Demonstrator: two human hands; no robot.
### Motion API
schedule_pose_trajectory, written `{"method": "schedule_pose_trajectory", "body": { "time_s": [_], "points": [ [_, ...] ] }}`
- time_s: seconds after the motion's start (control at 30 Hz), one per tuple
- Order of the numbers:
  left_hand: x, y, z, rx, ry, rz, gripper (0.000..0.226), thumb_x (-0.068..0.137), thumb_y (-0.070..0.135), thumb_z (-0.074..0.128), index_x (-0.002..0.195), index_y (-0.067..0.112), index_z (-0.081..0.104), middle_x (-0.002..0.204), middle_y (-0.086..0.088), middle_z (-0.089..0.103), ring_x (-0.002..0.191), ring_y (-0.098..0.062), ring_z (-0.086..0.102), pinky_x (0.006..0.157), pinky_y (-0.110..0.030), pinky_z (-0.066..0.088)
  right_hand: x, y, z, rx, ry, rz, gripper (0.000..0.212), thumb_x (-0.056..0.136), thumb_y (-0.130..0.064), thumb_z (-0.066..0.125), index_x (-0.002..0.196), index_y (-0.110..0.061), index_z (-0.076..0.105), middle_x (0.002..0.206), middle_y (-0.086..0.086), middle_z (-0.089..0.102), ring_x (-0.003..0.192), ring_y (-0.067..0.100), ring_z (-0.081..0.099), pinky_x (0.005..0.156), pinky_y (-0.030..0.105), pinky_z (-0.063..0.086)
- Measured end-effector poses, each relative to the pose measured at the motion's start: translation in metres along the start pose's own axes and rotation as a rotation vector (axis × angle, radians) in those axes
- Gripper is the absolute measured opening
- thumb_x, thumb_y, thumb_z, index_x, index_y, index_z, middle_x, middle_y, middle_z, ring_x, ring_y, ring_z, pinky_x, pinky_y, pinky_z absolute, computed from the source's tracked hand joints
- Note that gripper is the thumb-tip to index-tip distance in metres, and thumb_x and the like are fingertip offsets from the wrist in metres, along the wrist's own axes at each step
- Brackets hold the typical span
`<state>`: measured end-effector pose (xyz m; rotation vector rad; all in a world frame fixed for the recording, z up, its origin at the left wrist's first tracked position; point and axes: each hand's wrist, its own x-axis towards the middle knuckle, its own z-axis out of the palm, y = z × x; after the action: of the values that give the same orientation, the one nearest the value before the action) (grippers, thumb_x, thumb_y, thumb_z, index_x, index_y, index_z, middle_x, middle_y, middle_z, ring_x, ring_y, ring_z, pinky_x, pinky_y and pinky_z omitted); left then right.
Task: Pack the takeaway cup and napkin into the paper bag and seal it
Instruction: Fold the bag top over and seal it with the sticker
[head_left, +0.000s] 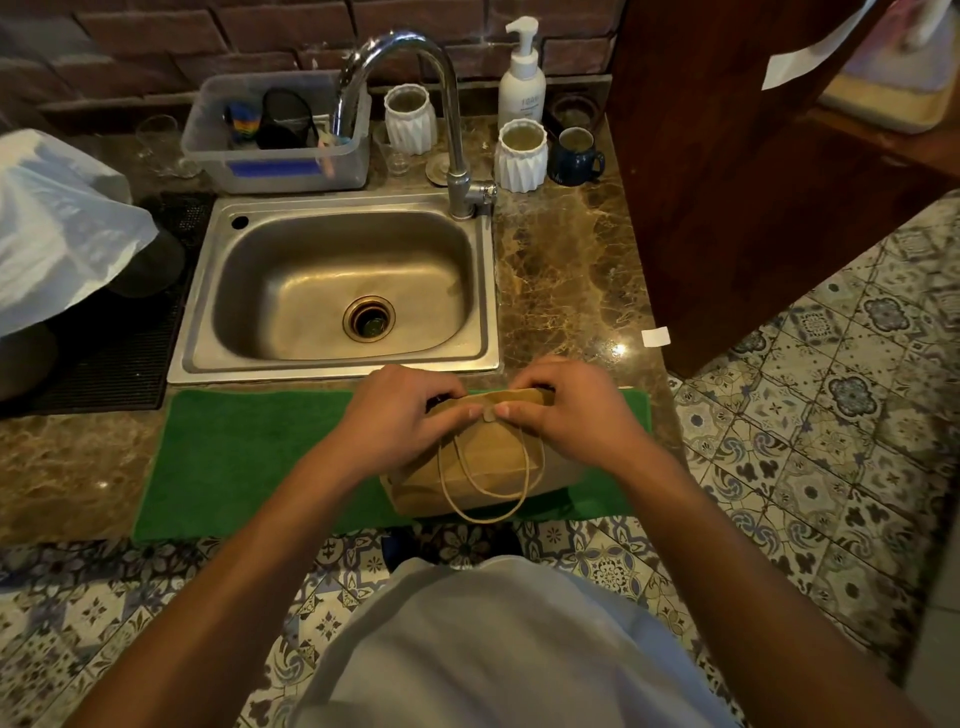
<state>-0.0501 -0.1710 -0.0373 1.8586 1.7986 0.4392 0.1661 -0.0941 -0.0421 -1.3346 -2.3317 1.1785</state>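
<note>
A brown paper bag stands on the green mat at the counter's front edge, its top folded over and its two cord handles hanging down the near side. My left hand and my right hand grip the folded top from either side. Both thumbs press a small pale sticker at the middle of the fold. The cup and the napkin are not visible; the bag's inside is hidden.
A steel sink with a tall tap lies just behind the mat. Behind it stand a plastic tub, two white ribbed cups, a soap pump bottle and a blue mug. A dark wooden cabinet rises at right.
</note>
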Motion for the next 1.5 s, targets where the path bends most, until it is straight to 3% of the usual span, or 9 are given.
{"method": "schedule_pose_trajectory", "body": {
  "time_s": [0.2,0.43,0.6,0.73,0.93,1.07,1.17,1.3,1.5],
  "points": [
    [0.0,-0.01,0.0,-0.169,-0.01,-0.047,0.021,0.09,0.05,0.066,0.086,0.031,0.074,0.074,0.014,0.071,0.071,-0.007,0.065,0.066,-0.043,0.054,0.0,0.013,-0.009,0.185,0.013,0.014,0.047,0.078,-0.035,0.087,0.119,-0.026,0.068,0.109,-0.013,0.069,0.097,-0.002,0.062,0.079,0.015,0.049],
    [-0.004,-0.007,0.004,-0.307,0.042,-0.153,0.012,0.093,0.039,0.069,0.083,0.035,0.074,0.079,0.026,0.071,0.073,0.0,0.066,0.066,-0.029,0.051,0.01,0.043,-0.03,0.259,-0.033,0.075,0.052,0.078,-0.038,0.086,0.124,-0.024,0.066,0.112,-0.018,0.066,0.105,-0.004,0.06,0.085,0.019,0.049],
    [-0.005,-0.003,0.005,-0.315,0.069,-0.201,0.018,0.093,0.036,0.069,0.081,0.023,0.073,0.072,0.004,0.07,0.07,-0.016,0.065,0.063,-0.037,0.05,0.031,0.086,-0.038,0.279,0.148,0.217,0.05,0.09,-0.04,0.075,0.133,-0.018,0.06,0.122,-0.004,0.065,0.106,0.01,0.063,0.089,0.027,0.053],
    [-0.009,0.0,0.003,-0.302,0.035,-0.225,0.021,0.095,0.034,0.067,0.076,0.023,0.069,0.067,0.001,0.066,0.061,-0.01,0.057,0.059,-0.031,0.043,0.055,0.13,-0.046,0.243,0.28,0.381,0.04,0.095,-0.028,0.072,0.13,-0.012,0.061,0.111,0.0,0.063,0.081,-0.001,0.058,0.059,0.009,0.047],
    [-0.008,0.009,0.006,-0.273,0.024,-0.201,0.027,0.096,0.031,0.065,0.074,0.014,0.064,0.068,-0.011,0.064,0.066,-0.03,0.059,0.061,-0.047,0.048,0.079,0.192,-0.045,-0.012,0.406,0.48,0.029,0.091,-0.032,0.068,0.118,-0.023,0.071,0.122,0.009,0.068,0.108,0.029,0.066,0.091,0.045,0.057],
    [0.0,0.02,0.009,-0.237,0.015,-0.2,0.028,0.097,0.031,0.064,0.074,0.014,0.061,0.068,-0.012,0.063,0.067,-0.031,0.058,0.061,-0.045,0.046,0.086,0.208,-0.042,-0.117,0.425,0.561,0.051,0.095,-0.036,0.067,0.14,-0.013,0.059,0.148,0.016,0.049,0.133,0.037,0.047,0.104,0.046,0.045],
    [0.009,0.026,0.005,-0.218,0.005,-0.19,0.027,0.097,0.031,0.063,0.076,0.015,0.061,0.069,-0.01,0.063,0.067,-0.028,0.057,0.058,-0.039,0.042,0.091,0.223,-0.042,0.001,0.375,0.691,0.062,0.096,-0.042,0.064,0.146,-0.008,0.052,0.147,0.02,0.053,0.134,0.04,0.05,0.106,0.048,0.045],
    [0.012,0.029,0.003,-0.202,-0.025,-0.196,0.027,0.1,0.031,0.058,0.081,0.011,0.059,0.074,-0.011,0.064,0.069,-0.028,0.057,0.061,-0.042,0.043,0.092,0.229,-0.046,0.231,0.385,0.751,0.045,0.101,-0.032,0.062,0.138,-0.007,0.061,0.138,0.02,0.063,0.126,0.037,0.06,0.101,0.045,0.049],
    [0.01,0.034,0.004,-0.226,-0.076,-0.204,0.031,0.102,0.028,0.056,0.081,0.006,0.058,0.074,-0.017,0.061,0.06,-0.017,0.049,0.057,-0.034,0.035,0.087,0.237,-0.045,0.198,0.428,0.777,0.032,0.097,-0.026,0.069,0.124,-0.009,0.072,0.125,0.016,0.072,0.112,0.032,0.069,0.092,0.04,0.054]
  ]
}}
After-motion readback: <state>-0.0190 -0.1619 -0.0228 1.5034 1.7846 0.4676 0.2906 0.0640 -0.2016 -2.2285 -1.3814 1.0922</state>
